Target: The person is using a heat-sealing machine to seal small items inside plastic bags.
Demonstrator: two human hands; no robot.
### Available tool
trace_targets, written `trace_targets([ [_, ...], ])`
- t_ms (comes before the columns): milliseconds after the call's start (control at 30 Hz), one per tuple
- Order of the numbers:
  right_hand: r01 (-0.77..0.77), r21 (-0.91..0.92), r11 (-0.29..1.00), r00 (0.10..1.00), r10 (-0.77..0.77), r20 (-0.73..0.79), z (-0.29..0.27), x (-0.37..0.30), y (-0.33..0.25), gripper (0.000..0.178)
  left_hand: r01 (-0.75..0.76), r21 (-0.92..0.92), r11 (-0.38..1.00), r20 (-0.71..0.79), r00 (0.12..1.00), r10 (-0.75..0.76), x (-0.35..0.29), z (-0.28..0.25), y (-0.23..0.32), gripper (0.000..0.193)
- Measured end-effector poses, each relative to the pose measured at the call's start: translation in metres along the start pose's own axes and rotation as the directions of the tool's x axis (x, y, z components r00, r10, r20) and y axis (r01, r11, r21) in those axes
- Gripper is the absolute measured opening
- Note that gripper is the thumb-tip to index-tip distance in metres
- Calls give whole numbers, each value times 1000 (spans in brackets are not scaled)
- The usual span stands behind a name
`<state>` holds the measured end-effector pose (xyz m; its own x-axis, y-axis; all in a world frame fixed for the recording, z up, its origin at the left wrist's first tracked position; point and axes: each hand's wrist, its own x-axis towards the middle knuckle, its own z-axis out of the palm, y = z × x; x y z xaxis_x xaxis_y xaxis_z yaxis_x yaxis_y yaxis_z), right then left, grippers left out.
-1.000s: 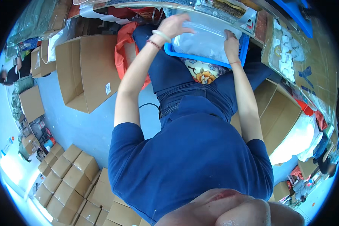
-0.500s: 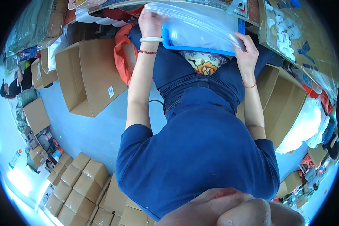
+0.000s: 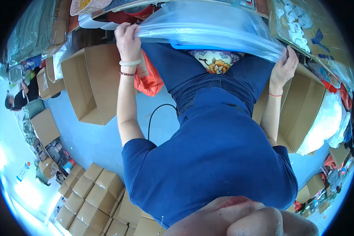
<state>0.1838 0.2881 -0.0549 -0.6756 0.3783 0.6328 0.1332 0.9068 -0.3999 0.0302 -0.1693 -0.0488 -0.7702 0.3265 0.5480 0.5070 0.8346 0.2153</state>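
Observation:
A clear plastic bag (image 3: 208, 33) is stretched wide across my lap between my two hands. My left hand (image 3: 128, 41) pinches its left end, fingers closed on the film. At the opposite end my right hand (image 3: 283, 69) grips the film in the same way, thumb against fingers. Under the plastic lies a blue tray (image 3: 185, 47), of which only part of the near rim shows; its contents are hidden by the film. A flowered cloth or cushion (image 3: 216, 63) shows between my thighs, just nearer than the tray.
An open cardboard box (image 3: 92, 84) stands on the floor at left, another (image 3: 303, 106) at right. A red plastic bag (image 3: 149, 78) hangs by my left thigh. White small parts (image 3: 295, 29) lie on cardboard at far right. Stacked cartons (image 3: 94, 196) stand lower left; a person (image 3: 21, 94) is beyond.
My hands have moved apart, the left going left and the right going right and slightly nearer. The bag is now spread wider and covers most of the blue tray.

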Motion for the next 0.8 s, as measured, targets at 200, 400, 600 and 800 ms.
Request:
trace_targets([
  [200,45,-121,992,998,-39,53,-16,4,33,26,508,-797,326,253,771,-584,-7,33,21,18],
  [400,-604,747,278,679,671,299,-16,-8,60,29,626,-724,288,496,764,-413,-13,2,20,21],
  [600,-535,147,832,790,430,438,-49,1,90,20,347,-91,934,418,864,-280,-36,-28,-21,20],
  [800,-180,-3,984,912,168,375,-35,-15,136,22,784,-185,592,624,559,-546,-81,22,-43,21],
])
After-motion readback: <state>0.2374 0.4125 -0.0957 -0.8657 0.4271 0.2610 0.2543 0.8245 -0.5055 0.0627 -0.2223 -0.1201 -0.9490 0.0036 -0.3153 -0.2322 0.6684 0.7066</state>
